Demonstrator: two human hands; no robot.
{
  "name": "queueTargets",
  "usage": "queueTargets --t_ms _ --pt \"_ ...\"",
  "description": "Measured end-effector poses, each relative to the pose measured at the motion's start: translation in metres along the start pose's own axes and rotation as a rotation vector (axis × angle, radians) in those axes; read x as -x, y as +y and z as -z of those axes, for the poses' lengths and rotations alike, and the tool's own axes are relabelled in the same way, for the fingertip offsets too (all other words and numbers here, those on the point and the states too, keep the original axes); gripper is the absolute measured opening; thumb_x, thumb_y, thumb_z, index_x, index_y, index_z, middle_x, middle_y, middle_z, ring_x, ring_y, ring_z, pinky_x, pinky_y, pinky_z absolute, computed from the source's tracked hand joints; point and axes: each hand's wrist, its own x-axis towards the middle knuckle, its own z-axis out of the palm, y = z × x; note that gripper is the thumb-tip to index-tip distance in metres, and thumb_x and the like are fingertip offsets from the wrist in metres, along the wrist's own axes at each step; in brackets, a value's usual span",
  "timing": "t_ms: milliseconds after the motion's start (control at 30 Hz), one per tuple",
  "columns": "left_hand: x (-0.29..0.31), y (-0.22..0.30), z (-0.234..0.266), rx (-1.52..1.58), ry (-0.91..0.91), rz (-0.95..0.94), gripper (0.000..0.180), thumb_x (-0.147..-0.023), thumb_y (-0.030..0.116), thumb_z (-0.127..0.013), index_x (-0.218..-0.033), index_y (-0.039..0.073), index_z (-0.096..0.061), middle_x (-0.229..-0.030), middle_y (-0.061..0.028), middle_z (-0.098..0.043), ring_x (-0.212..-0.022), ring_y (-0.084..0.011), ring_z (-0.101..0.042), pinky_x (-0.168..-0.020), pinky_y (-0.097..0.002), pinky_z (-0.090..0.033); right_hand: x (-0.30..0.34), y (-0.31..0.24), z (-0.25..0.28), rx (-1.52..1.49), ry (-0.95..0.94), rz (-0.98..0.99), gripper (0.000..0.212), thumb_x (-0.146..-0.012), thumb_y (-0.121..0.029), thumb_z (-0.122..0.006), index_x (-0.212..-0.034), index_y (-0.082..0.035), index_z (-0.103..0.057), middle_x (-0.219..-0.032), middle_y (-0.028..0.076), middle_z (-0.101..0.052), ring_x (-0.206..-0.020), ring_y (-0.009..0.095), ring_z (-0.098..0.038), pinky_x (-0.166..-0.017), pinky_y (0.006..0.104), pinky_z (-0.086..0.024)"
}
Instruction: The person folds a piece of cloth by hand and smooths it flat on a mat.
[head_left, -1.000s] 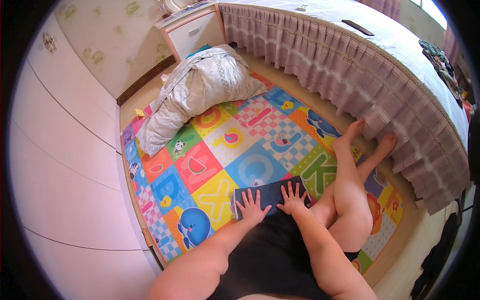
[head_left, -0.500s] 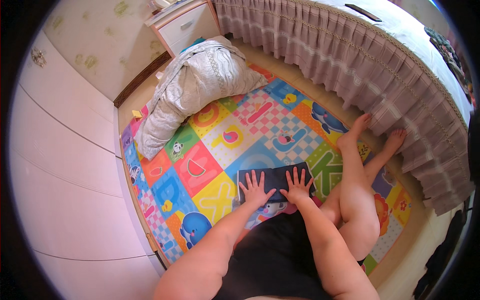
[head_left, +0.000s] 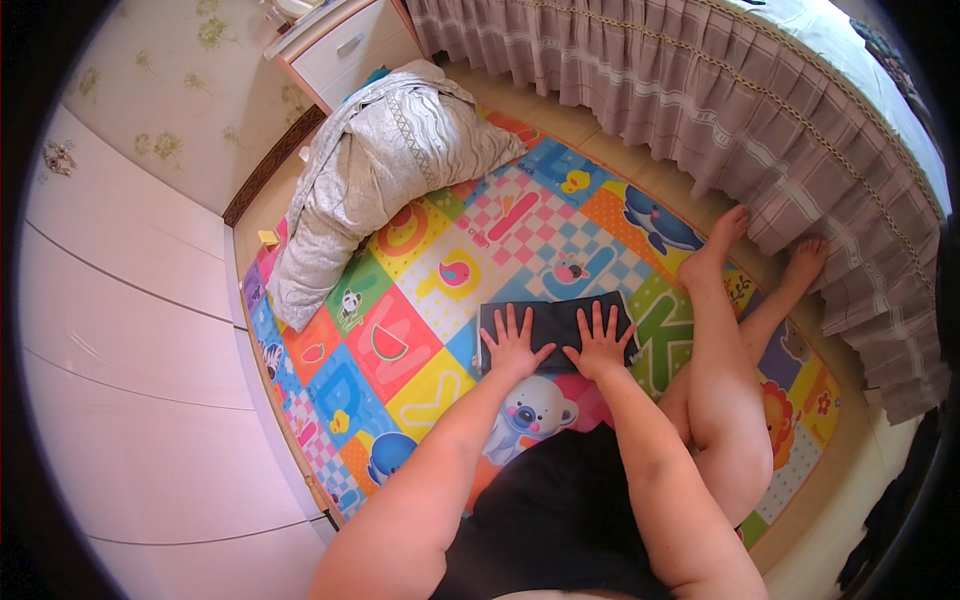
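Note:
A dark, folded cloth (head_left: 555, 335), perhaps a garment, lies flat in a wide rectangle on the colourful play mat (head_left: 440, 290). My left hand (head_left: 513, 345) rests palm down on its left part, fingers spread. On the right part, my right hand (head_left: 601, 347) lies flat too, with its fingers apart. The two thumbs point toward each other across a small gap. Just below the cloth's near edge a printed white bear shows on the mat.
A bulky pale quilt (head_left: 380, 165) is heaped on the mat's far left. Behind it stands a white bedside cabinet (head_left: 345, 50). A bed with a pleated skirt (head_left: 640, 100) runs along the right. My bare legs (head_left: 725, 400) stretch out at right; a white cupboard (head_left: 130, 370) lines the left.
Both hands and the dark cloth under them have slid away from me across the mat. More of the printed bear shows now. The view has shifted slightly.

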Motion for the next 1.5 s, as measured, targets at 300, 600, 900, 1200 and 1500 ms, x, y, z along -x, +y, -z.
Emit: queueTargets --t_ms 300,600,900,1200,1500 --pt "0.022 -0.004 -0.016 0.023 -0.008 0.024 0.090 -0.082 0.070 -0.041 -0.149 0.021 -0.007 -0.155 -0.0127 0.005 -0.141 -0.0358 0.009 -0.104 -0.0667 0.001 0.019 -0.008 -0.006 0.039 -0.062 -0.041 0.080 -0.087 -0.059 -0.042 -0.149 -0.025 -0.005 -0.155 0.006 0.011 -0.141 0.036 0.012 -0.103 0.0692 0.001" --pt "0.079 -0.006 -0.030 0.043 -0.022 -0.002 0.089 -0.082 0.068 -0.042 -0.149 0.021 -0.007 -0.155 -0.0139 0.006 -0.141 -0.0369 0.009 -0.104 -0.0669 0.001 0.069 -0.007 -0.024 0.053 -0.125 -0.012 0.083 -0.087 -0.059 -0.043 -0.149 -0.022 -0.002 -0.154 0.009 0.014 -0.140 0.039 0.014 -0.102 0.0703 0.002" --pt "0.149 -0.004 -0.057 0.060 -0.063 0.060 0.090 -0.083 0.070 -0.039 -0.149 0.020 -0.005 -0.154 -0.0150 0.006 -0.141 -0.0373 0.008 -0.103 -0.0680 0.000 0.101 -0.009 -0.043 0.106 -0.263 0.019 0.087 -0.085 -0.061 -0.046 -0.149 -0.023 -0.001 -0.153 0.009 0.017 -0.139 0.039 0.016 -0.102 0.0699 0.000" --pt "0.142 -0.006 -0.059 0.062 -0.088 0.086 0.091 -0.082 0.071 -0.038 -0.149 0.020 -0.005 -0.154 -0.0165 0.007 -0.140 -0.0391 0.010 -0.102 -0.0694 0.002 0.101 -0.007 -0.044 0.072 -0.213 0.057 0.087 -0.084 -0.060 -0.049 -0.149 -0.024 -0.004 -0.154 0.008 0.015 -0.139 0.039 0.015 -0.102 0.0703 0.002" --pt "0.068 -0.003 -0.034 0.082 -0.045 0.052 0.093 -0.079 0.071 -0.043 -0.149 0.021 -0.007 -0.154 -0.0156 0.007 -0.141 -0.0381 0.010 -0.103 -0.0684 0.003 0.051 0.006 -0.038 0.064 -0.032 0.077 0.084 -0.084 -0.058 -0.049 -0.149 -0.024 -0.008 -0.155 0.009 0.010 -0.140 0.039 0.011 -0.101 0.0711 0.002"
